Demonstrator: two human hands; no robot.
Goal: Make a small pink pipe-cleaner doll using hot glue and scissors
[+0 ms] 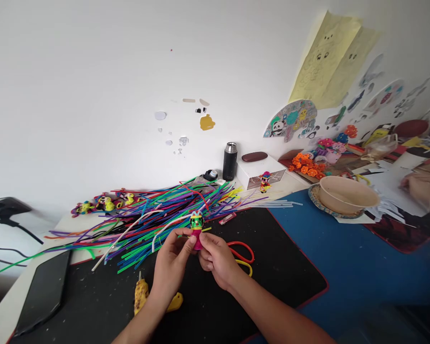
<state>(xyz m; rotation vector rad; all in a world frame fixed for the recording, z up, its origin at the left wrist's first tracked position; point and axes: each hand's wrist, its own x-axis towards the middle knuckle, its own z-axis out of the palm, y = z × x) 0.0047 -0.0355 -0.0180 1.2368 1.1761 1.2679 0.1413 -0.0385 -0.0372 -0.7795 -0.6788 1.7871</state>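
A small pipe-cleaner figure [197, 222] with a green and yellow head and a magenta body stands upright between both hands, over the black mat [272, 258]. My left hand [174, 255] pinches it from the left, thumb and forefinger at its body. From the right, my right hand [218, 258] grips the same magenta body, its other fingers curled. Behind the figure lies a wide pile of coloured pipe cleaners [154, 220]. Red-handled and yellow-handled loops [250, 248] lie just right of my right hand. A yellow glue gun [141, 294] is partly hidden by my left forearm.
A black phone-like slab [45, 286] lies at the left. Several finished figures [107, 202] sit behind. A black bottle [230, 162], a white box [258, 169] and a bowl [347, 193] stand farther back. Another person's hand [421, 184] is at far right.
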